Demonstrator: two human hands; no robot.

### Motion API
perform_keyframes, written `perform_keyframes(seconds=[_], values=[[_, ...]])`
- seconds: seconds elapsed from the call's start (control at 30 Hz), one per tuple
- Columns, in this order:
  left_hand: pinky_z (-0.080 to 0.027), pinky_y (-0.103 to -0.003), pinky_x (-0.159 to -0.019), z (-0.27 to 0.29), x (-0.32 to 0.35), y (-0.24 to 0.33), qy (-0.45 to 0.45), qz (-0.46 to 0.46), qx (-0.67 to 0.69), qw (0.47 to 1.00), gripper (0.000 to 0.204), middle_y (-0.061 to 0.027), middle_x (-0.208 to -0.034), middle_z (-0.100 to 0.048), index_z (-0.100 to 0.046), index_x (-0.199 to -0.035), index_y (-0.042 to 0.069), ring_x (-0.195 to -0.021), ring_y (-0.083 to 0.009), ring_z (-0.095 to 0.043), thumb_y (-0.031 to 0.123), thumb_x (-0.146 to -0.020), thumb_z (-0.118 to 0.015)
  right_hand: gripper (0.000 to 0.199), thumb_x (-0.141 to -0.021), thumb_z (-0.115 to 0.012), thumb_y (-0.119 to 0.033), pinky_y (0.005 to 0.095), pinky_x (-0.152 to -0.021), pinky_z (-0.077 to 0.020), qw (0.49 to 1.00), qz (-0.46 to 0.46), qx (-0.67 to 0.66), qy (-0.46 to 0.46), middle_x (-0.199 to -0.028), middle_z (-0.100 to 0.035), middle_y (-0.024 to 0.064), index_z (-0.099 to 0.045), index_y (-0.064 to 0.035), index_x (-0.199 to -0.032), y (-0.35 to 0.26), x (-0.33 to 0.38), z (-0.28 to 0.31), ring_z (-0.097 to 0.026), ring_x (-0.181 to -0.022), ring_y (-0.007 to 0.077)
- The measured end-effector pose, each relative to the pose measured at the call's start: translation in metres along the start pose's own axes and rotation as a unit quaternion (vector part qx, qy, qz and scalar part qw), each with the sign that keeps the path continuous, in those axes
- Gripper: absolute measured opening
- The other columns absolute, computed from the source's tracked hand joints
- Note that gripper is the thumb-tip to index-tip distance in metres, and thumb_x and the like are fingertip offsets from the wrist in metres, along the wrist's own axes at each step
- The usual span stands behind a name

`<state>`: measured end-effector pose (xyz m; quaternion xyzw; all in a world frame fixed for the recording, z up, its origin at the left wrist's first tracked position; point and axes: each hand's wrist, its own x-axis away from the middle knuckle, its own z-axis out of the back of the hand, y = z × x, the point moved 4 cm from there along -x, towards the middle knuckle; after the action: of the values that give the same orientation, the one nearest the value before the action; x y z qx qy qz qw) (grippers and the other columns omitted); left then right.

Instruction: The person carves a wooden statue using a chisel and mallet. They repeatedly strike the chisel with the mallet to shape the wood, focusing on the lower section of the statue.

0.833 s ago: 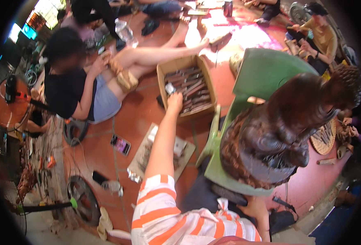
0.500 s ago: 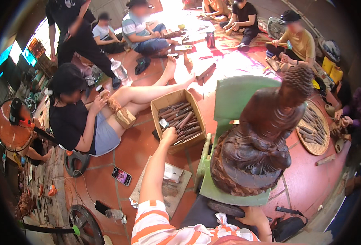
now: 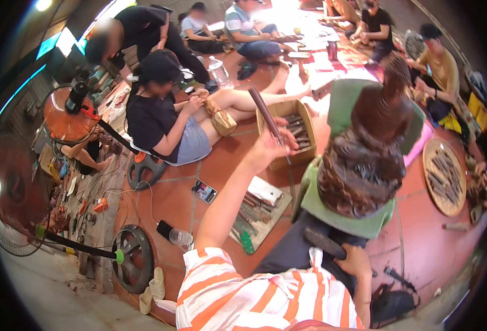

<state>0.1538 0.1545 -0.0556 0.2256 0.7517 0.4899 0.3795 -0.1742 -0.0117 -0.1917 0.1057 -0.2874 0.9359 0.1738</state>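
The tool (image 3: pixel 264 108), a brown handle with a thin tip, is in the left hand (image 3: pixel 275 144), raised in front of the box (image 3: pixel 281 163). It stands tilted, its thick end up and to the left, its tip pointing down. The hand is partly curled, thumb and fingers closed on the lower handle. More tools lie heaped in the box. The right hand (image 3: pixel 357 261) is low by the dark trousers, its fingers wrapped about the near end of a dark bar (image 3: pixel 324 243).

Just right of the box, a dark carved statue (image 3: pixel 359 171) sits on a green chair (image 3: pixel 340 96). Below the box, a board (image 3: pixel 277 219) on the tiled floor bears slim tools and a white packet (image 3: pixel 264 191). Left of it lie a lit phone (image 3: pixel 204 191) and, nearer, a clear cup (image 3: pixel 182 238).

At the right, a round woven tray (image 3: pixel 459 190) holds further tools. Left of the box, a person (image 3: pixel 154 110) in a black top sits with a carving (image 3: pixel 222 122) on the legs; an orange fan (image 3: pixel 70 117) stands behind. Others sit on the floor at the back
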Motion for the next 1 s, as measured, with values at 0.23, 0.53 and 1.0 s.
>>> perform_keyframes(seconds=[0.23,0.53,1.0], values=[[-0.048,-0.032,-0.065,-0.103,-0.017,0.048,-0.036,-0.084,-0.075,0.993,0.033,-0.0092,-0.077,-0.053,-0.040,-0.115,0.006,-0.067,-0.0176,-0.056,0.037,-0.103,-0.032,0.031,-0.070,-0.073,-0.027,0.0483,-0.069,-0.0503,0.998,-0.002,0.000,0.066,-0.078,-0.066,0.0195,-0.063,-0.0081,-0.094,-0.007,0.022,-0.001,-0.064,-0.079,0.0381],[-0.043,-0.030,-0.067,-0.245,-0.037,0.054,-0.245,-0.131,0.003,0.961,0.025,-0.0088,-0.078,-0.052,-0.042,-0.115,0.002,-0.072,-0.0156,-0.050,0.022,-0.101,-0.039,0.033,-0.066,-0.078,-0.017,0.0442,-0.064,-0.0472,0.963,0.078,-0.192,0.175,-0.076,-0.063,0.0180,-0.060,-0.0054,-0.092,0.001,0.080,0.031,-0.061,-0.075,0.0390],[-0.027,-0.027,-0.048,-0.247,-0.054,0.004,-0.322,-0.005,0.095,0.942,0.060,-0.0020,-0.049,-0.033,-0.036,-0.056,0.009,-0.050,-0.0138,-0.031,0.047,-0.100,-0.020,0.021,-0.075,-0.072,0.000,0.0258,-0.056,-0.0407,0.770,0.095,-0.439,0.453,-0.072,-0.057,0.0021,-0.060,0.0007,-0.093,0.007,0.136,0.138,-0.050,-0.063,0.0076]])
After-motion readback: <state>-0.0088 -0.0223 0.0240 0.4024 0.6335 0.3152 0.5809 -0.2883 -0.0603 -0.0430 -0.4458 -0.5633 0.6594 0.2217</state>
